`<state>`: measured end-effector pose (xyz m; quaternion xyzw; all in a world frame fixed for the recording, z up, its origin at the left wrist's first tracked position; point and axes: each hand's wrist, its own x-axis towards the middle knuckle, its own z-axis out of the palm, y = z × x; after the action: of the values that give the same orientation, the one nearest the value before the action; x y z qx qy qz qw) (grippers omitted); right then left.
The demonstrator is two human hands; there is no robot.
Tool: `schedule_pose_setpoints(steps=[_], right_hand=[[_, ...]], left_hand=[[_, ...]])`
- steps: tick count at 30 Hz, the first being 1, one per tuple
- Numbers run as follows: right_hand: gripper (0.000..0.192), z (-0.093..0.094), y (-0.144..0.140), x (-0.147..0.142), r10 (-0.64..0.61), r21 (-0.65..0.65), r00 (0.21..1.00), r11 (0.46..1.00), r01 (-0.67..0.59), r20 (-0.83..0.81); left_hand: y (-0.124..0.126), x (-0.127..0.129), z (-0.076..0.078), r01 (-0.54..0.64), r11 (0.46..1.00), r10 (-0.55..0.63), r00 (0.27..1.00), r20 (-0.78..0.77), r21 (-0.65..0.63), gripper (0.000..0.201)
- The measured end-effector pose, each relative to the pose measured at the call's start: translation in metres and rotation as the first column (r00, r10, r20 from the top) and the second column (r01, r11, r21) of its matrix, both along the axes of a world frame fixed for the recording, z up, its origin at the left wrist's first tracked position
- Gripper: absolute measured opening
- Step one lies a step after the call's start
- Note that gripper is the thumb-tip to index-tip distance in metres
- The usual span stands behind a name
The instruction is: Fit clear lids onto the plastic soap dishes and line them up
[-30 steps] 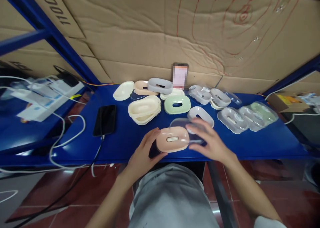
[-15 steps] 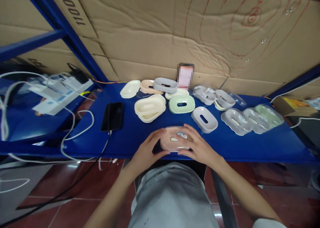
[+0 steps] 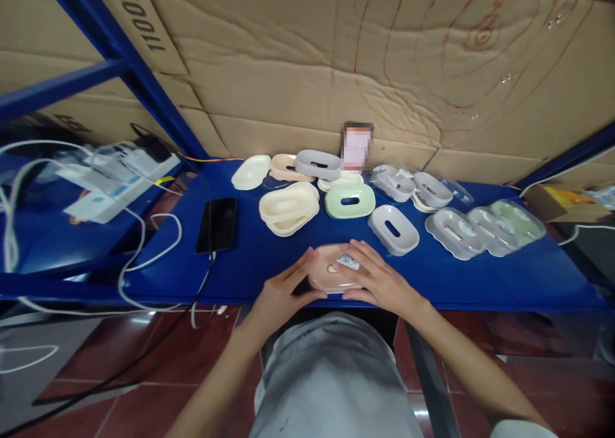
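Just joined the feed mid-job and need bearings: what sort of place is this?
Probably a small packing or storeroom bench: a blue metal shelf backed by flattened cardboard, spread with many plastic soap dishes, some clear-wrapped.

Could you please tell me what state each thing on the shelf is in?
Pink dish: flat, clear lid on, under both hands.
Left hand: on its left edge.
Right hand: pressing its top.
Phone: dark, face up, cable plugged in.
Cream dishes: stacked.
Green dish: bare, uncovered.
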<state>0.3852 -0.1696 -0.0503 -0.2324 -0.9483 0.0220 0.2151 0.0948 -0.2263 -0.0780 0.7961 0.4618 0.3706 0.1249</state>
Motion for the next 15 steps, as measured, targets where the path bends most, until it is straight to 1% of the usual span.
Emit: schedule_pose_setpoints(steps=[6, 9, 12, 15], right_hand=[[0.074, -0.0001, -0.0025, 0.0029, 0.013, -0.003, 1.0, 1.0, -0.013, 0.019], [0.072, 0.0007, -0.0031, 0.0033, 0.032, 0.018, 0.999, 0.999, -0.032, 0.014], [0.067, -0.0004, -0.0033, 0.0033, 0.037, 0.046, 0.999, 0.998, -0.037, 0.008], [0.059, -0.0016, -0.0032, 0.0044, 0.041, 0.036, 0.999, 0.998, -0.041, -0.004]], left_hand=[[-0.0018, -0.0006, 0.0006, 0.028, 0.999, -0.028, 1.0, -0.01, 0.023, 0.087], [-0.0029, 0.0001, 0.0019, 0.032, 0.999, -0.032, 0.999, -0.011, 0.037, 0.086], [-0.0033, 0.0006, 0.0036, 0.035, 0.999, -0.035, 0.999, -0.004, 0.041, 0.083], [-0.0022, 0.0002, 0.0038, 0.027, 1.0, -0.027, 1.0, 0.011, 0.004, 0.081]])
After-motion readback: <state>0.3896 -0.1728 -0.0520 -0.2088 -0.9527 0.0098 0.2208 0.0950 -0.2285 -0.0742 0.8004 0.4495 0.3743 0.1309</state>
